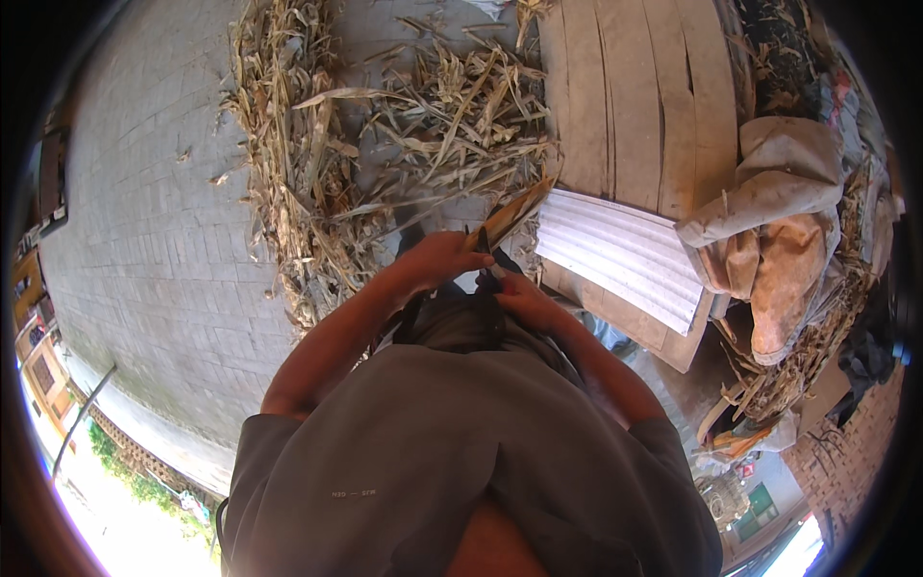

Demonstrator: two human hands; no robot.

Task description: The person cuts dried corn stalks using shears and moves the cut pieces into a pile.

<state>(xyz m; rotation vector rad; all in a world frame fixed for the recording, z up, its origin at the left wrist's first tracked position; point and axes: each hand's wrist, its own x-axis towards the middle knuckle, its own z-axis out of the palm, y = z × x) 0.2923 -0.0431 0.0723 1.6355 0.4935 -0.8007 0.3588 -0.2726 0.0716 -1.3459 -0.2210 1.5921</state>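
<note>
In front of my waist, my left hand (448, 254) grips the near end of a bundle of dry corn leaves or stalk (515, 210), which slants away to the upper right. My right hand (525, 297) is closed around a small tool whose handle is mostly hidden by the fingers. A thin dark pointed piece (484, 247), perhaps its blade, stands up against the bundle between the two hands. The hands nearly touch. Shadow and the dark trousers (454, 321) behind make the tool's exact shape hard to tell.
Dry corn stalks (288, 144) lie in a long heap on the grey paved ground (159, 195). More loose husks (461, 108) are scattered ahead. At right are a wooden board (638, 94), a white corrugated sheet (620, 249) and a folded tarp-like cloth (775, 195).
</note>
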